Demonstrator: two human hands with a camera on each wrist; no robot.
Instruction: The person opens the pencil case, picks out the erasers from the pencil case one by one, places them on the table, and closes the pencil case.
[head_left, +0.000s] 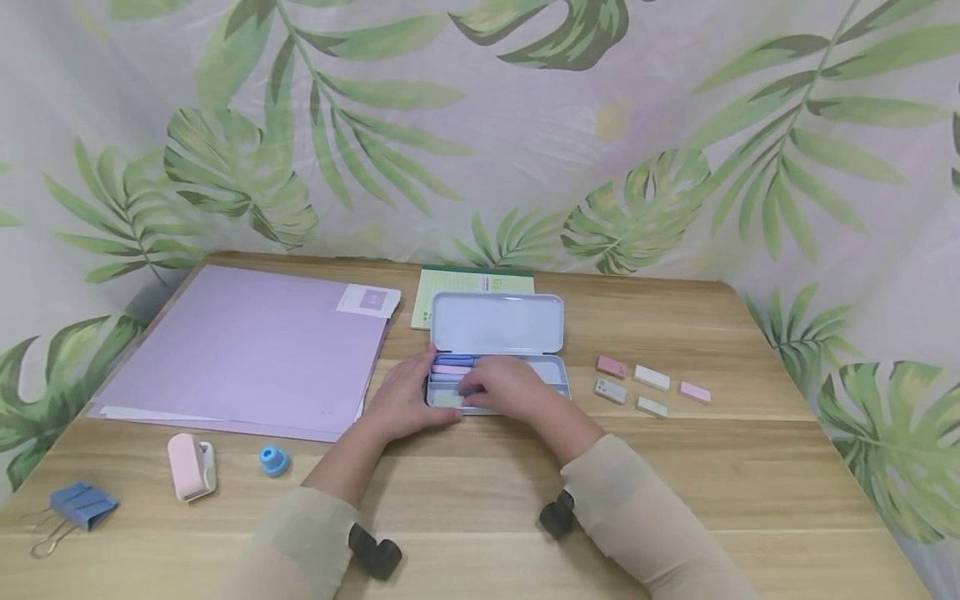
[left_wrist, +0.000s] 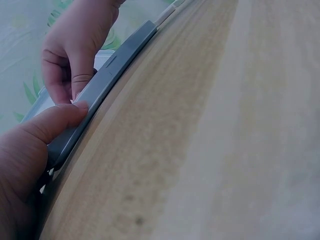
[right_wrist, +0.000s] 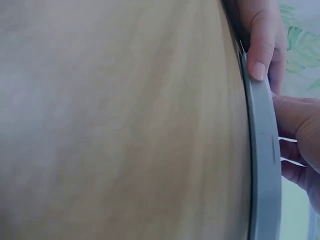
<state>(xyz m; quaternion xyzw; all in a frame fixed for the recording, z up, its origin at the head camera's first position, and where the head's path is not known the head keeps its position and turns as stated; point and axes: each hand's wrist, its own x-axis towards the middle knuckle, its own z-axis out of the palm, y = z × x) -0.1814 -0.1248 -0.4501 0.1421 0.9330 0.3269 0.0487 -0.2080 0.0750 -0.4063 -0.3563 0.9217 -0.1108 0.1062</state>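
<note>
"As its lid [head_left: 497, 323] stands raised at the back, a pale blue case [head_left: 555, 371] sits near the middle of a wooden worktop [head_left: 465, 500], two hands at its left half."

"How are those hands placed?"

"The left hand [head_left: 405, 396] clasps the case's left end, its grip closed on the near corner, the thumb [left_wrist: 55, 120] pressed against the front wall. The right hand [head_left: 513, 387] reaches over that wall, fingers bent into the front compartment. Whether its grip grasps anything, I cannot tell; the fingertips are hidden."

"And inside the case?"

"Pens [head_left: 452, 370] in blue, pink and lavender lie side by side at the left of the rear compartment, just beside the right hand's fingers."

"What surrounds it?"

"Behind, a green notepad [head_left: 461, 283], partly hidden by the lid. To the right, five small blocks: red [head_left: 611, 367], white [head_left: 652, 377] and pink [head_left: 695, 392], with grey [head_left: 611, 392] and green [head_left: 652, 407] nearer the person."

"And to the left?"

"A broad lavender folder [head_left: 247, 350] bearing a white label [head_left: 369, 300]. Nearer the person, a pink stapler-like device [head_left: 187, 468] rests between a blue cone-shaped piece [head_left: 274, 461] and a blue binder clip [head_left: 84, 505]."

"The backdrop?"

"A leaf-print cloth [head_left: 525, 167] hangs behind the worktop; in the foreground, beige sleeves [head_left: 637, 508] reach in, a black camera [head_left: 557, 515] at each wrist."
</note>
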